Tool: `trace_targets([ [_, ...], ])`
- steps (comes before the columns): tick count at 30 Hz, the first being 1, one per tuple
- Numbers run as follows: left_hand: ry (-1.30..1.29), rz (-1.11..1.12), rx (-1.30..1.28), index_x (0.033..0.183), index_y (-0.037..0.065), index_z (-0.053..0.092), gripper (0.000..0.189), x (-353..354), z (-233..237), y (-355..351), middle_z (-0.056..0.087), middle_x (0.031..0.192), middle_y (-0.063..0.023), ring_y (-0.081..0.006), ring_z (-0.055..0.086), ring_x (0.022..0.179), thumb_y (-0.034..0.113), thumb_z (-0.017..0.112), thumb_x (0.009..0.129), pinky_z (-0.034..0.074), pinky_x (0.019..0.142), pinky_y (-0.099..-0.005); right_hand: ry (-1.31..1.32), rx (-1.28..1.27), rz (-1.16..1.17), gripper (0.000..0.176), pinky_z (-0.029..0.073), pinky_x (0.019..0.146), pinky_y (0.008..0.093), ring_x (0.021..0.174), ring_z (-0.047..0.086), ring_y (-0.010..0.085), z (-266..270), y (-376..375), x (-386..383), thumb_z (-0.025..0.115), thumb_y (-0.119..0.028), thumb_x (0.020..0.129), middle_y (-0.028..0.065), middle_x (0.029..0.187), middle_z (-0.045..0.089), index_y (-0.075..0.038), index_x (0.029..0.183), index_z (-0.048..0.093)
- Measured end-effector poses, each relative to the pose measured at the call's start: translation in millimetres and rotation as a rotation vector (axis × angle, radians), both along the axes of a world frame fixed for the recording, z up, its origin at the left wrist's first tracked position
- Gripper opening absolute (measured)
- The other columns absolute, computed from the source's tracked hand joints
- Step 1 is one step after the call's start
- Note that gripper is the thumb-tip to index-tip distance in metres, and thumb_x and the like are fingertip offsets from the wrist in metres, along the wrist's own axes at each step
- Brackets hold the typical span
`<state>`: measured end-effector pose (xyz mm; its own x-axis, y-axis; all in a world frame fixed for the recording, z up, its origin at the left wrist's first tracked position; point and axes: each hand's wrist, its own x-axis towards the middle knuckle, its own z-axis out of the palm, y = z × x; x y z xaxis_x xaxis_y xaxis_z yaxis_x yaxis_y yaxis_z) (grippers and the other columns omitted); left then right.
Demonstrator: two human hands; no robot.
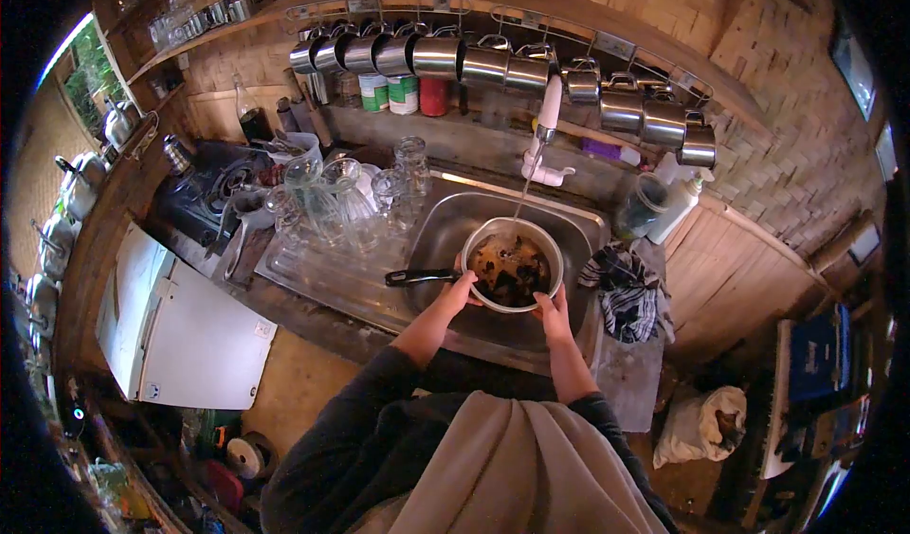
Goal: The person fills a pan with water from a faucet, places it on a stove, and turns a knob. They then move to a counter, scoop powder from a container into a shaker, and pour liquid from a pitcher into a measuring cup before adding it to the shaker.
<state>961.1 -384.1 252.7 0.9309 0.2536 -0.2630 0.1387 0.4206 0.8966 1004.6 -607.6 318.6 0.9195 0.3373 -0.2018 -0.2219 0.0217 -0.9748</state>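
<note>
Both my hands hold a saucepan [557,271] over the sink basin [445,219]. My left hand [462,290] is closed on its near left side, close to where the black handle [422,276] sticks out. On the near right rim, my right hand [552,308] grips with the thumb on top. Water runs from the white tap [547,171] into the pan. Inside lies brownish water with dark clumps that I cannot identify. The fingers under the pan are hidden.
Several glass jars and mugs [346,193] stand on the drainboard to the left. A striped cloth [626,292] and a pump bottle [678,207] are right of the sink. Metal mugs [438,57] hang from a rack above. A white fridge [204,335] stands at the lower left.
</note>
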Motion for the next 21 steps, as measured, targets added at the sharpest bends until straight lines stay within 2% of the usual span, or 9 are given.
trace_targets([
  [7,0.016,-0.005,0.001,0.137,0.023,0.019,0.062,-3.3,7.5,-1.4,0.043,0.116,-0.0169,-0.0284,0.058,0.084,0.017,0.045,0.081,0.056,0.053,-0.0364,-0.005,0.044,-0.003,0.057,0.045,0.072,0.0288,0.092,0.054,0.015,-7.2,1.3,2.2,0.058,-0.021,0.079,0.0026,0.108,0.055,-0.019,0.131,0.036],
  [9,0.002,0.004,0.016,0.137,0.023,0.02,0.062,-4.1,10.1,-2.1,0.044,0.115,-0.0171,-0.0284,0.058,0.083,0.017,0.045,0.081,0.056,0.052,-0.036,-0.022,0.132,-0.046,0.057,0.036,0.051,0.0227,0.06,0.045,0.0077,-8.3,3.5,2.8,0.057,-0.009,0.08,0.0007,0.083,0.054,-0.014,0.132,0.033],
  [11,-0.036,-0.005,0.007,0.133,0.02,0.025,0.055,-4.3,11.5,-1.8,0.047,0.112,-0.0167,-0.0324,0.059,0.084,0.022,0.047,0.082,0.057,0.057,-0.0442,-0.033,0.126,-0.043,0.057,0.036,0.051,0.0225,0.06,0.045,0.0076,-8.5,3.1,3.0,0.056,-0.009,0.08,0.0004,0.083,0.053,-0.014,0.132,0.033],
  [14,-0.071,0.063,0.064,0.131,0.013,0.029,0.052,-14.2,42.0,-11.1,0.047,0.112,-0.0169,-0.0328,0.058,0.088,0.023,0.047,0.083,0.058,0.058,-0.044,-0.022,0.133,-0.036,0.056,0.036,0.052,0.0222,0.061,0.045,0.0073,-4.2,3.2,2.6,0.056,-0.009,0.081,-0.0001,0.083,0.053,-0.013,0.132,0.034],
  [15,-0.069,0.062,0.064,0.131,0.013,0.029,0.052,-12.7,35.7,-9.6,0.047,0.112,-0.0169,-0.0328,0.058,0.088,0.023,0.047,0.083,0.058,0.058,-0.044,0.001,0.145,-0.032,0.055,0.036,0.052,0.0222,0.062,0.045,0.0071,-2.6,3.0,1.5,0.056,-0.01,0.081,-0.0002,0.083,0.053,-0.013,0.131,0.034],
  [16,-0.061,0.042,0.047,0.134,0.017,0.025,0.056,-10.2,29.2,-7.2,0.046,0.111,-0.0167,-0.0304,0.059,0.082,0.02,0.046,0.081,0.057,0.054,-0.0393,0.003,0.145,-0.033,0.055,0.036,0.052,0.0222,0.062,0.045,0.0071,-2.4,2.0,0.9,0.056,-0.01,0.081,-0.0002,0.083,0.053,-0.013,0.131,0.034],
  [17,-0.053,0.022,0.03,0.136,0.021,0.022,0.061,-8.0,24.3,-5.7,0.046,0.11,-0.0164,-0.0279,0.06,0.075,0.017,0.045,0.079,0.056,0.05,-0.0346,0.001,0.09,-0.018,0.055,0.039,0.059,0.0236,0.071,0.049,0.0087,-2.8,0.4,1.4,0.058,-0.015,0.08,-0.0001,0.091,0.054,-0.015,0.131,0.037],
  [18,-0.052,0.022,0.03,0.136,0.021,0.022,0.061,-6.1,19.2,-5.1,0.046,0.11,-0.0164,-0.0279,0.06,0.075,0.017,0.045,0.079,0.056,0.05,-0.0346,-0.001,0.035,-0.001,0.056,0.042,0.066,0.0251,0.08,0.052,0.0103,-3.2,-0.5,1.7,0.059,-0.021,0.079,-0.0001,0.099,0.055,-0.017,0.131,0.039],
  [21,-0.036,0.047,0.046,0.136,0.021,0.022,0.061,-2.9,11.4,-3.7,0.046,0.107,-0.0157,-0.0271,0.06,0.074,0.017,0.045,0.08,0.056,0.049,-0.0342,0.004,0.039,-0.03,0.056,0.04,0.063,0.0241,0.076,0.05,0.0093,-1.0,0.9,-0.3,0.06,-0.021,0.079,-0.0007,0.095,0.055,-0.016,0.131,0.039],
])
